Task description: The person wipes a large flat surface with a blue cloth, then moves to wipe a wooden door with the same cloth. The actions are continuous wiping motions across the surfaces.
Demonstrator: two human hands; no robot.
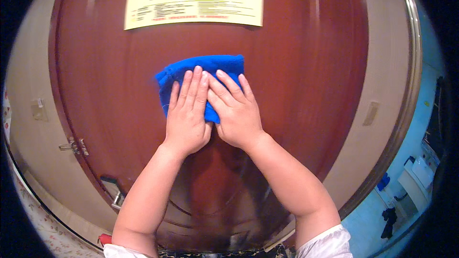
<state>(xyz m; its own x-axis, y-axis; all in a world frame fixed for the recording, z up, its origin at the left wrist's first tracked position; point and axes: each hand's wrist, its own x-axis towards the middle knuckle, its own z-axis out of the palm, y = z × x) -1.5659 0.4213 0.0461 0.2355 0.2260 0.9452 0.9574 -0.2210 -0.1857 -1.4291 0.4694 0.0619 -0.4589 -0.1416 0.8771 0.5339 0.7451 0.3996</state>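
A blue cloth lies spread flat against a reddish-brown door, below a yellow printed sheet. My left hand presses on the cloth's left part with the palm down and the fingers pointing up, slightly spread. On the cloth's right part rests my right hand, fingers fanned and angled up to the left. The two hands touch or nearly touch near the fingertips, and a corner of cloth shows between them. Neither hand's fingers are curled around the cloth; the palms are hidden.
The yellow sheet bears writing. A metal door handle and a latch are at the door's left edge. A light switch plate is on the left wall. Beyond a metal-edged frame at right is a blue room with various objects.
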